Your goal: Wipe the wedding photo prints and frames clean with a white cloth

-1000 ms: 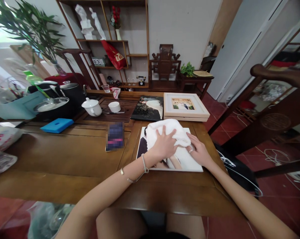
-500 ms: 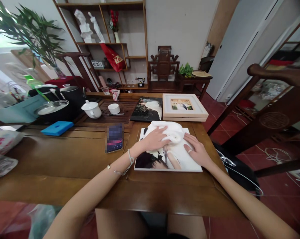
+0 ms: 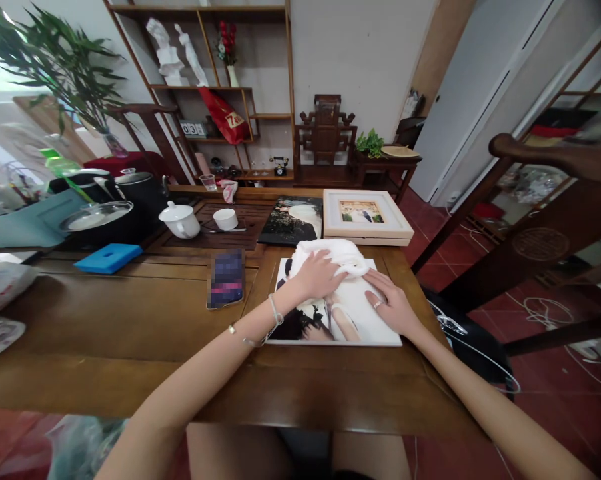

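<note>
A large photo print (image 3: pixel 353 320) lies flat on the wooden table (image 3: pixel 130 320) in front of me. A bunched white cloth (image 3: pixel 343 257) rests on its far half. My left hand (image 3: pixel 314 275) presses down on the cloth, fingers curled over it. Flat on the print's right side, beside the cloth, lies my right hand (image 3: pixel 388 303), fingers stretched out, a ring on one finger.
A white framed photo (image 3: pixel 365 217) and a dark print (image 3: pixel 293 220) lie beyond. A phone (image 3: pixel 226 279) lies left of the print. A tea tray with a white teapot (image 3: pixel 179 220) and cup (image 3: pixel 225 219), a blue pad (image 3: pixel 108 257) and pots stand left. A wooden chair (image 3: pixel 545 220) is on the right.
My left hand has slid the cloth from the print's middle up toward its far edge, uncovering more of the picture. My right hand has stayed flat on the print.
</note>
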Available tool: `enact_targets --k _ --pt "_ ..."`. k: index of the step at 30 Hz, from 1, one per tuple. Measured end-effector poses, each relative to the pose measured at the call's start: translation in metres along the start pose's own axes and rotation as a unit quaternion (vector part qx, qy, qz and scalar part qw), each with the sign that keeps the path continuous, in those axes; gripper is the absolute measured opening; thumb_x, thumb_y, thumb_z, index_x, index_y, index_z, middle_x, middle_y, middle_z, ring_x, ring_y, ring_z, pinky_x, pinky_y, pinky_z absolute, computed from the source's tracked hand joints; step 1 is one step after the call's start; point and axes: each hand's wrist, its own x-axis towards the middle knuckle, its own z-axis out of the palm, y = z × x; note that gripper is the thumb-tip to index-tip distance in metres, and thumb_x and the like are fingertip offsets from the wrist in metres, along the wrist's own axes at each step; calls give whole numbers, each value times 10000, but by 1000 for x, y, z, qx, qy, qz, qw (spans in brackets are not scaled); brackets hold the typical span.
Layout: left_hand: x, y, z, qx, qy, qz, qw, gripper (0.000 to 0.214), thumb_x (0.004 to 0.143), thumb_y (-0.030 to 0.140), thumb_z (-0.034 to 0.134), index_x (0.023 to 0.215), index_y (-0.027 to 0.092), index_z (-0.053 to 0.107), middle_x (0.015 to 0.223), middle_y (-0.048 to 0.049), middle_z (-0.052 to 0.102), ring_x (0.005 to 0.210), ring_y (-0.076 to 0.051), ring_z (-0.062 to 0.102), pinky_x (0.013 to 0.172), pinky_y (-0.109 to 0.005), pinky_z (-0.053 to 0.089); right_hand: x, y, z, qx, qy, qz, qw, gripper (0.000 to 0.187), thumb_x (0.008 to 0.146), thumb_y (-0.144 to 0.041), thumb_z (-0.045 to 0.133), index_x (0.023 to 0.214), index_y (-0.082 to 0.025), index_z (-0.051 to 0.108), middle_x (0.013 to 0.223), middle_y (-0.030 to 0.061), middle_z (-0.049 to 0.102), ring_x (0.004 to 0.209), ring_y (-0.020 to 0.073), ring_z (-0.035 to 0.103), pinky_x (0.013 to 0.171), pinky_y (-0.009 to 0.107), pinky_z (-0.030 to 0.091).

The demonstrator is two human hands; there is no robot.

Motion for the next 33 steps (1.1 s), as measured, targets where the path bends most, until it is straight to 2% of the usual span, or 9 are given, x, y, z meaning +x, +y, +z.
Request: enact_targets --k 6,10,14,17,20,24,27,30,33 --pt "-44 -7 -5 -10 1 -39 999 368 977 379 404 1160 243 693 1408 -33 559 1411 -349 326 1108 -593 295 -1 -2 1 13 -4 2 1000 405 886 -304 535 1276 -247 629 1364 88 588 1314 283 480 1122 543 348" --pt "-67 30 -3 -31 -23 -25 999 342 955 378 444 1084 238 727 1523 7 412 1442 -413 230 1098 -701 238 -1 0 0 7 -7 -6 1000 418 884 -289 528 1286 -220 620 1365 106 584 1315 281 478 1117 547 353" --pt "-101 79 0 -65 1 16 998 280 918 350 502 1017 265 750 1554 36 358 1453 -424 190 1112 -726 213 -1 3 0 4 -12 -20 1000 430 885 -264 497 1298 -218 610 1373 114 576 1315 274 479 1114 549 356" --pt "-114 91 -2 -94 2 10 996 259 909 332 513 1004 292 751 1547 60 365 1457 -411 193 1121 -724 209 -2 4 -1 8 -14 -21 1000 417 895 -286 501 1295 -241 612 1378 100 573 1316 270 479 1113 542 361" --pt "-104 72 -3 -101 -1 -19 995 284 929 318 488 1094 318 719 1521 49 414 1454 -404 208 1097 -745 209 -2 2 0 8 -12 -9 1000 411 897 -306 520 1290 -238 616 1375 101 576 1318 275 475 1118 546 354" --pt "-71 21 2 -51 6 -109 993 322 960 341 438 1087 255 720 1497 -17 453 1435 -417 245 1064 -759 219 -1 -1 0 14 -9 2 1000 402 893 -313 540 1283 -258 621 1372 82 581 1316 278 478 1120 553 349" --pt "-55 -10 7 -24 36 -155 987 355 973 355 406 1194 254 666 1476 -42 482 1427 -410 264 1048 -751 245 -1 -2 0 14 -6 2 1000 400 891 -302 542 1279 -258 624 1369 80 584 1316 277 479 1121 553 351" --pt "-54 -20 9 -11 54 -162 985 358 964 343 429 1247 255 630 1488 -40 467 1432 -407 256 1055 -736 254 -1 -2 0 12 -8 4 1000 404 893 -293 534 1283 -242 623 1371 90 581 1321 272 473 1125 545 350" --pt "-67 -12 7 -4 37 -142 989 334 955 324 441 1173 236 678 1527 -17 406 1440 -419 234 1059 -729 273 -1 -2 0 10 -8 6 1000 409 892 -288 531 1288 -238 619 1373 93 578 1322 273 472 1126 547 348"
